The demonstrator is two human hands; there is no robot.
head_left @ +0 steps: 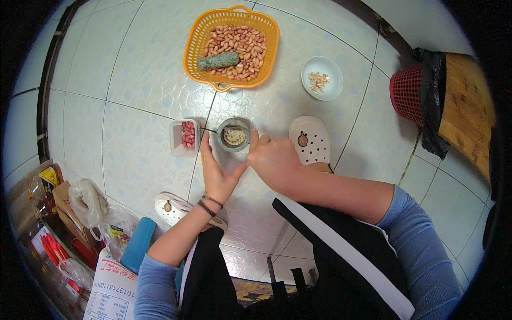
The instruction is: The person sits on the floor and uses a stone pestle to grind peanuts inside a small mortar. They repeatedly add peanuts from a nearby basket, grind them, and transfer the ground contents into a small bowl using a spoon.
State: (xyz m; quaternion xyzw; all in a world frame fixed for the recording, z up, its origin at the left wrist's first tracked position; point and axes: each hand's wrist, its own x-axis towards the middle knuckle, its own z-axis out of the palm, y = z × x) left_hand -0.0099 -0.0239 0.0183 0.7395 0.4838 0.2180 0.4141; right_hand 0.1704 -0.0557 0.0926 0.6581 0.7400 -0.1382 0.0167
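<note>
A grey stone mortar (234, 135) stands on the tiled floor with pale crushed bits inside. Just below and left of it, my left hand (219, 172) has its fingers spread and holds nothing; its thumb tip meets my right hand. My right hand (272, 160) is beside the mortar's right side, fingers bent; whether it grips something is hidden. A clear plastic container (177, 138) of red-skinned peanuts (188, 135) stands left of the mortar. Beyond it, an orange plastic basket (192, 44) holds many peanuts (248, 48) with a green stone pestle (218, 61) lying on them.
A white bowl (336, 90) with peanut pieces stands at the upper right. Farther right are a red lattice bin (406, 96) with a black bag and a wooden board (466, 112). Plastic bags and a printed sack (110, 292) lie lower left. My shoes flank my hands.
</note>
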